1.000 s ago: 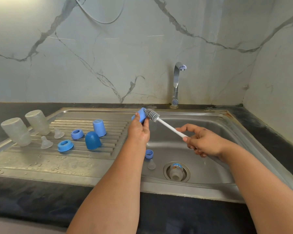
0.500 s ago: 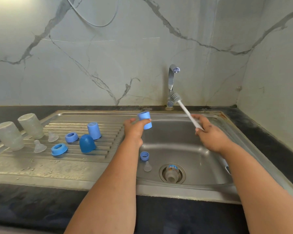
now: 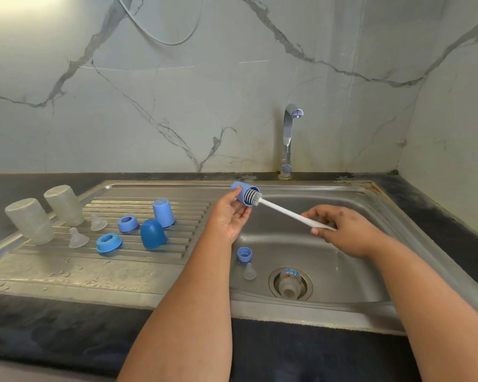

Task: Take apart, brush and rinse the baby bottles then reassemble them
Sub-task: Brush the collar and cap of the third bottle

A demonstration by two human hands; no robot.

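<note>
My left hand [image 3: 229, 216] pinches a light blue bottle cap [image 3: 242, 194] above the sink's left rim, its mouth turned right. My right hand [image 3: 342, 230] grips the white handle of a bottle brush [image 3: 284, 212], whose grey bristle head sits in the cap's mouth. In the basin lie a blue collar ring [image 3: 244, 254], a clear teat [image 3: 249, 271] and a small bottle [image 3: 289, 283] resting on the drain. On the drainboard stand two upturned clear bottles [image 3: 30, 220] [image 3: 64, 204], two teats [image 3: 78, 238] [image 3: 98, 222], two blue rings [image 3: 108, 242] [image 3: 127, 224] and two blue caps [image 3: 152, 233] [image 3: 163, 213].
The steel sink [image 3: 370, 199] sits in a dark counter [image 3: 53, 332] against a marble wall. A chrome tap [image 3: 289, 139] rises behind the basin; no water runs from it. The right wall stands close beside the sink.
The brush swung down from near the tap and its head went into the cap. My left hand turned the cap's mouth toward the brush.
</note>
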